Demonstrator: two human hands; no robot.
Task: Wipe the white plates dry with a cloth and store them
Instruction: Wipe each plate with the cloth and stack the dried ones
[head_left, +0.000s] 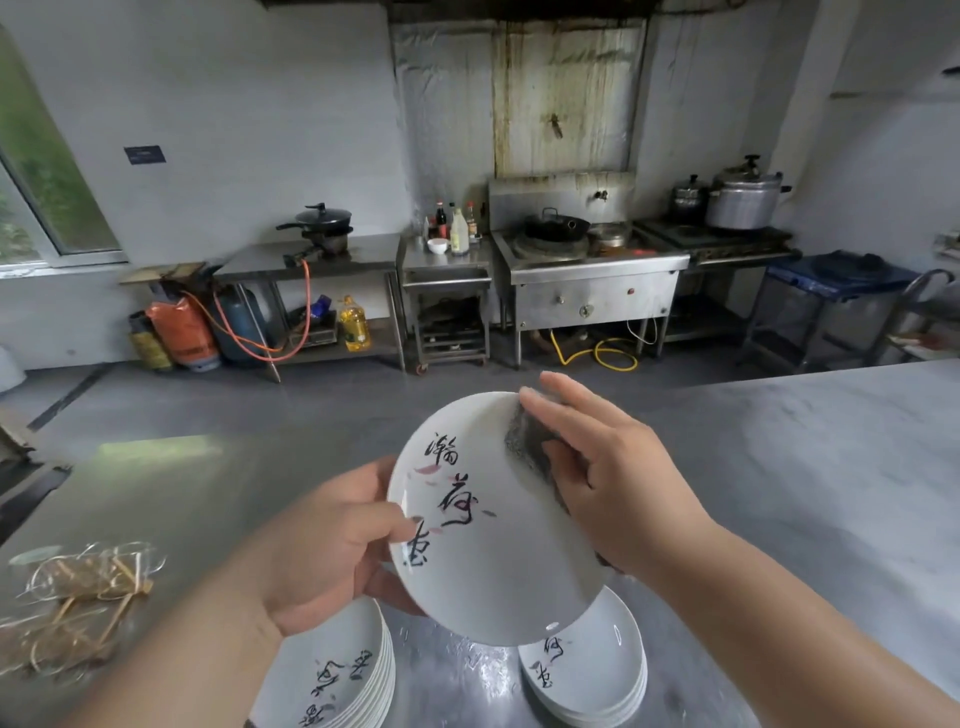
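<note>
Gripping a calligraphy-painted white plate (493, 545), left hand (317, 551) curls; flat-fingered right hand (623, 483) presses dark cloth (527, 447).

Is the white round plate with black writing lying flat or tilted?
Tilted: left hand grips the plate off the table, right hand presses a dark cloth on it.

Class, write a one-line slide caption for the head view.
Left hand holds a white plate; right hand presses a grey cloth against it.
</note>
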